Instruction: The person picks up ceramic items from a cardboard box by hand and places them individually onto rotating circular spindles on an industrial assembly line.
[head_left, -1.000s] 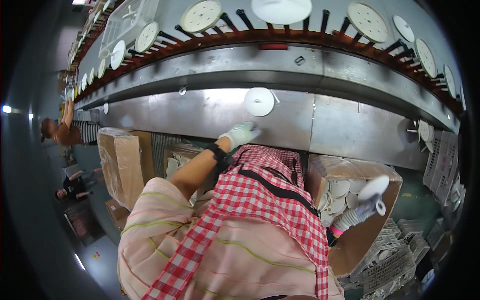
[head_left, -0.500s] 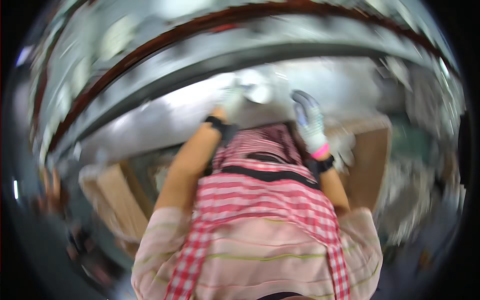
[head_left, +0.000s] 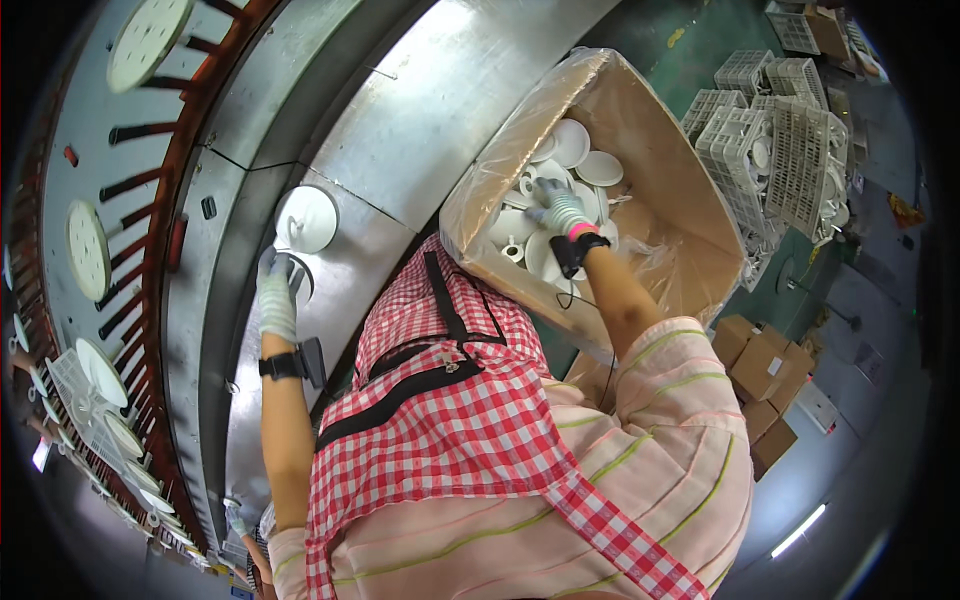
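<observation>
The carton is open above, white discs probably blocking its left floor.

A round white disc lies on the steel bench, more white discs heaped in a carton.

No text can be read, the pale label on a brown carton at frame right being too small.

I'm standing in a factory: steel bench beneath the left hand, black pegs beyond it, crates past the right hand.
</observation>
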